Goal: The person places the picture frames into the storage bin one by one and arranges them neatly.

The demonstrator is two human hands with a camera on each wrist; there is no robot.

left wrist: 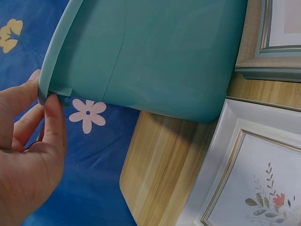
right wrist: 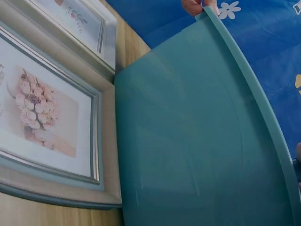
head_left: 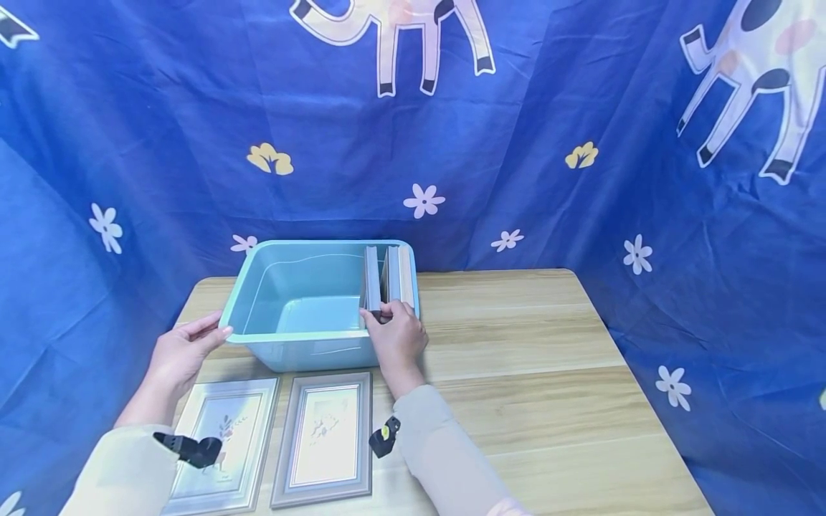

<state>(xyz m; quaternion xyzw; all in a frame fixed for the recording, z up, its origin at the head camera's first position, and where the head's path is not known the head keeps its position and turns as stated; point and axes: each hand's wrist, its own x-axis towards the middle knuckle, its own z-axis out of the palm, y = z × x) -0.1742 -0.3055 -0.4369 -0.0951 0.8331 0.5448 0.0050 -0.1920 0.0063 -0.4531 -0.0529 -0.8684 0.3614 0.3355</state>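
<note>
A teal plastic bin (head_left: 303, 352) stands at the back of the table. My left hand (head_left: 177, 358) pinches its near left rim between thumb and fingers, seen close in the left wrist view. My right hand (head_left: 399, 340) reaches over the near rim and pinches the near end of a grey picture frame (head_left: 372, 276), which stands on edge in the bin. Right of it, a second grey frame (head_left: 393, 269) and a paler one (head_left: 406, 272) stand on edge against the bin's right side. In the right wrist view, the right hand is almost wholly out of sight.
In front of the bin, a white picture frame (head_left: 267, 419) with a plant print and a grey-brown frame (head_left: 365, 437) with a flower print lie face up side by side. The wooden table (head_left: 548, 401) extends right. Blue patterned cloth (head_left: 361, 165) hangs around it.
</note>
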